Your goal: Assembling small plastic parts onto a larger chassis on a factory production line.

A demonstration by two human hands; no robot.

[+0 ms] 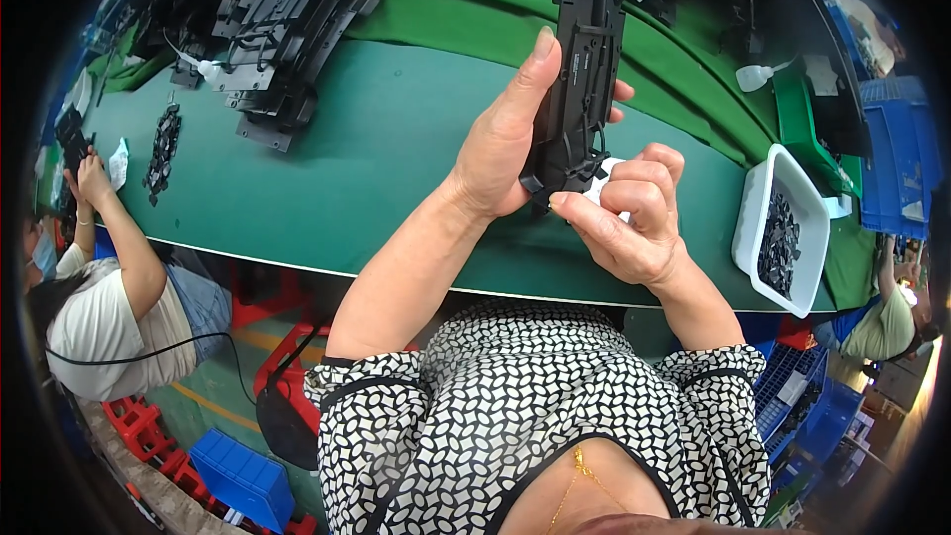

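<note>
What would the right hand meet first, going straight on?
The long black part, near its lower end, in the left hand; the right hand seems to be touching it there, though depth is unclear.

From where I stood, the counter (386, 139) stretched out dark green and smooth beneath both hands, its pale edge running along the near side. Green cloth (446, 15) lay in folds across the far part, beyond the hands. Past the left hand (500, 144) and off to its left sat a heaped stack of black plastic frames (282, 35). Farther left of that hand lay a slender, jagged black piece (161, 154), with a crumpled white scrap (119, 164) just beside it. To the right of the right hand (634, 218), near the edge, stood a white tub (814, 228) holding small black parts (780, 248).
</note>
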